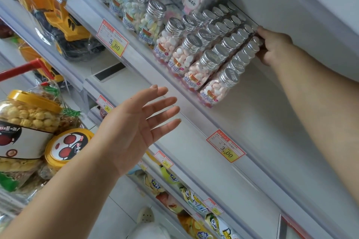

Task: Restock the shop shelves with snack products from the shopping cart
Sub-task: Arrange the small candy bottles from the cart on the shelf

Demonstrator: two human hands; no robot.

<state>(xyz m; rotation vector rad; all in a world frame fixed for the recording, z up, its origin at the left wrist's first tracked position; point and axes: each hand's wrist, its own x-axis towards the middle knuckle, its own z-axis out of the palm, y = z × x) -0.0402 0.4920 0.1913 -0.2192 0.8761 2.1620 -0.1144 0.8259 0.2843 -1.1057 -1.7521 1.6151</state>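
Four rows of candy bottles point(196, 58) stand on the shelf point(194, 116); the right hand point(272, 46) grips the far bottle point(257, 41) of the rightmost row. The left hand point(136, 128) hovers near, fingers spread. Two jars point(29, 110) sit left.

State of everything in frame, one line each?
left hand: open, fingers spread, holding nothing
right hand: fingers curled on back bottle
bottles: capped, upright, rows on shelf
jars: lidded, in cart, one upright, one tilted
toy truck: plastic-wrapped
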